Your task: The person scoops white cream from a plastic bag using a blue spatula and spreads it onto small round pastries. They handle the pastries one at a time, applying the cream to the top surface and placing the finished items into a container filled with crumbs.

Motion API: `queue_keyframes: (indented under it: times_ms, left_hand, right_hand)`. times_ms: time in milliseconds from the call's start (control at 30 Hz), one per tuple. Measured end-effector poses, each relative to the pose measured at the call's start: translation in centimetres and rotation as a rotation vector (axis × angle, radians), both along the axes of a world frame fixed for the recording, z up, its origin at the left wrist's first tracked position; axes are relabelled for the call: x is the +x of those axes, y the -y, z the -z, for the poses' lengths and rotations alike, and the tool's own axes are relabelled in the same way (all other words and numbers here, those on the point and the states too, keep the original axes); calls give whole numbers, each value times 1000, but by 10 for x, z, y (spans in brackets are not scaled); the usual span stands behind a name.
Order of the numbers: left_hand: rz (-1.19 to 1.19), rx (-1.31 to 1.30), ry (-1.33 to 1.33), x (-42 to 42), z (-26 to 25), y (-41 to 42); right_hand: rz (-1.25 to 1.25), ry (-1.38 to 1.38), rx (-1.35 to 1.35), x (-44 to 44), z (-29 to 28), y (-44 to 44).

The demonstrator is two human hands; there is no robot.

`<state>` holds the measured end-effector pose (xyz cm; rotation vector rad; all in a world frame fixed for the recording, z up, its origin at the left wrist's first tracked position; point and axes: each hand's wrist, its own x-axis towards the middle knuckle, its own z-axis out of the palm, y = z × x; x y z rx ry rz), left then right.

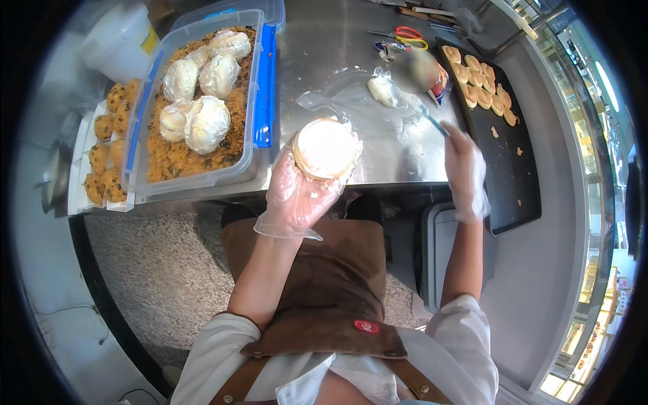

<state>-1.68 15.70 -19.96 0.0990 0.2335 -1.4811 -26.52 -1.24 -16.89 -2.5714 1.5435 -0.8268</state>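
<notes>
My left hand (296, 200), in a clear plastic glove, holds a round cake or bun (324, 147) near the table's front edge. White cream covers its top and smears its side and the glove. In my right hand (463, 162), also gloved, is a teal-handled tool (433, 120), its head pale and blurred. The tool points at a mound of white cream (387, 91) on the steel table (324, 50). To the left, several cream-coated buns (206, 124) rest on brown, shredded floss (177, 164) inside a clear plastic container (195, 188) with blue clips.
At left, floss-coated balls (104, 157) fill a white sectioned box (83, 131); a white bucket (119, 43) stands behind. Scissors (409, 38) and a partly blurred packet (440, 88) lie beyond the cream. Small pale buns (476, 76) occupy the dark baking tray (511, 187) at right.
</notes>
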Motion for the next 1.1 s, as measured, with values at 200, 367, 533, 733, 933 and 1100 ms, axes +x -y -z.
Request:
queue_keyframes:
  times_ms: [200,367,533,733,933,1100]
  left_hand:
    - [-24,-9,37,-4,2,-4]
    - [-24,-24,5,-5,4,0]
    - [25,-102,-70,-7,24,20]
    - [3,-147,-54,-18,14,39]
    - [-40,-33,-3,-14,-1,32]
    - [-9,-183,-105,-8,15,33]
  right_hand:
    - [8,-281,32,0,23,49]
    - [-126,93,675,-39,13,47]
    - [-250,631,1031,-33,-31,-21]
    - [-298,643,820,-13,-25,-93]
    - [-355,113,175,-10,-24,-114]
    - [-301,301,177,-6,-24,-111]
